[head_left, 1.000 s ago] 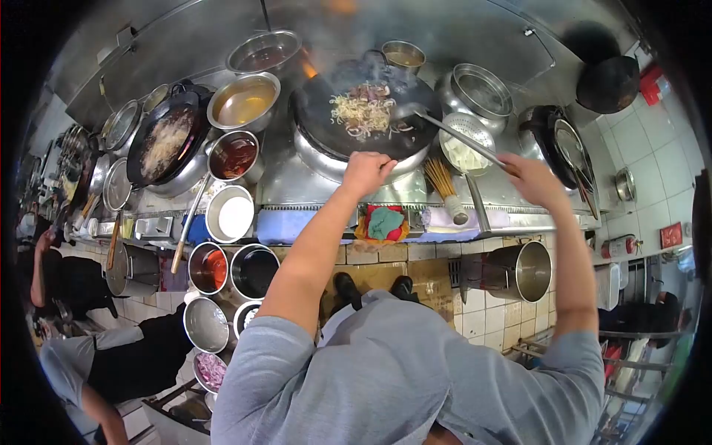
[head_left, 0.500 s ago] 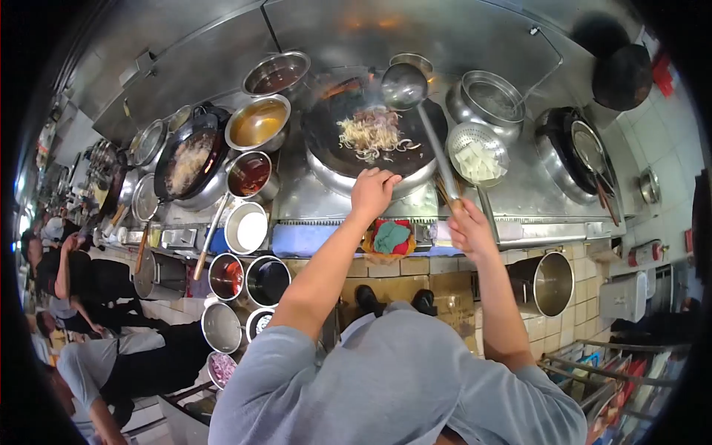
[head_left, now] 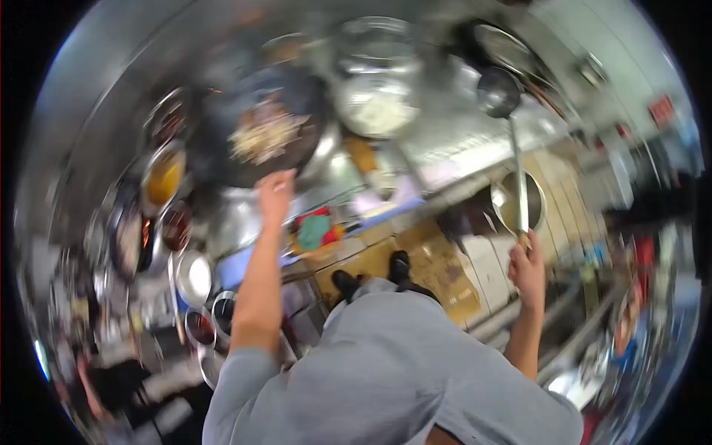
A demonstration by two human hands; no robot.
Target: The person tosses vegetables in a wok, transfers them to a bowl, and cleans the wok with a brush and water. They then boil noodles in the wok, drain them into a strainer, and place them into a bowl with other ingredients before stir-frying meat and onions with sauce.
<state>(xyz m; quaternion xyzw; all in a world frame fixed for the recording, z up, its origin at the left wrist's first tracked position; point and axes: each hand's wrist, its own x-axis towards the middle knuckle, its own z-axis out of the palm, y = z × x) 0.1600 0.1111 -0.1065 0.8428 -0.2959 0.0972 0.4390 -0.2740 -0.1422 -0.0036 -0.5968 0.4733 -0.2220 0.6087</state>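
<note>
My left hand (head_left: 276, 196) is closed at the near rim of a black wok (head_left: 222, 159); motion blur softens its fingers. Pale sliced strips and darker meat-like pieces (head_left: 261, 139) lie in the wok. Off to the right, my right hand (head_left: 527, 271) is wrapped round the wooden end of a long-handled ladle (head_left: 517, 163). The ladle's bowl points away from me, over the right end of the steel stove top, apart from the wok. I cannot make out whether the bowl holds anything.
A strainer with white pieces (head_left: 382, 111) sits right of the wok. Bowls of yellow liquid (head_left: 165, 178) and dark red sauce (head_left: 176, 226) stand left. Folded cloths (head_left: 314, 231) lie at the front edge. A deep metal pot (head_left: 535, 200) is below the counter, right.
The view has swung right and blurred. My right hand has carried the ladle from over the wok to the far right. My left hand stays at the wok's rim.
</note>
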